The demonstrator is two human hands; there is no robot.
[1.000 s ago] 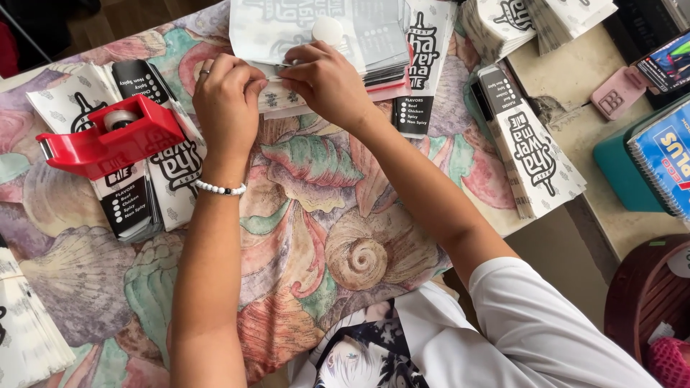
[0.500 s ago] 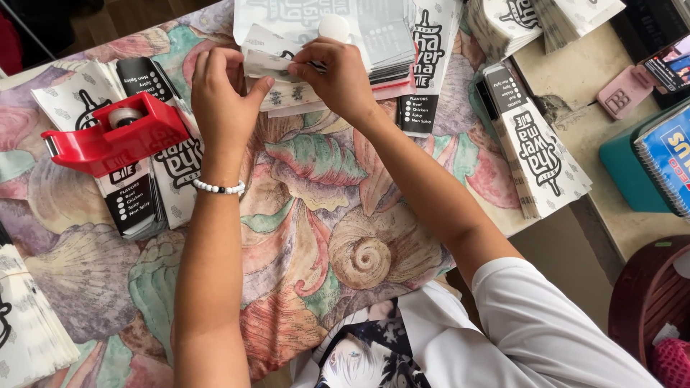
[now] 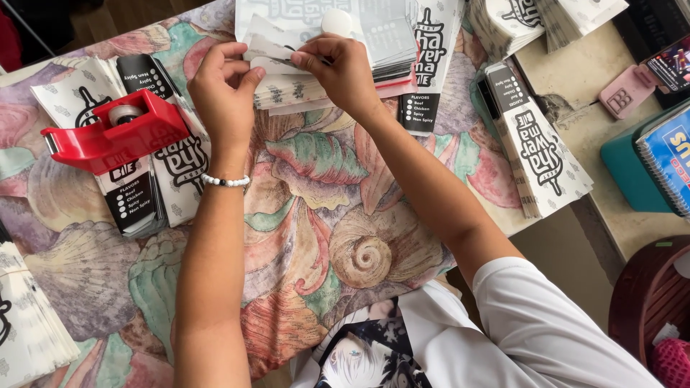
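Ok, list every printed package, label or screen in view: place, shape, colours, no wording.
Paper sleeve: pinched by left hand and right hand, white and grey.
Sleeve stack: top centre, white with black print.
Flat sleeves: left, under the red tape dispenser, white with black panels.
Sleeve pile: right, long, white and black.
Spiral notebook: right edge, blue cover.
Screen: top right, dark, colourful.

A stack of paper bags (image 3: 323, 79) is lying at the far edge of the worktop (image 3: 316, 215), with both hands meeting on its top sheet: the left hand (image 3: 223, 93) toward the left, the right hand (image 3: 345, 72) toward the right. A tape dispenser (image 3: 108, 133) is sitting left of them on another bag pile (image 3: 154, 179). More bags (image 3: 539, 151) are lying to the right.
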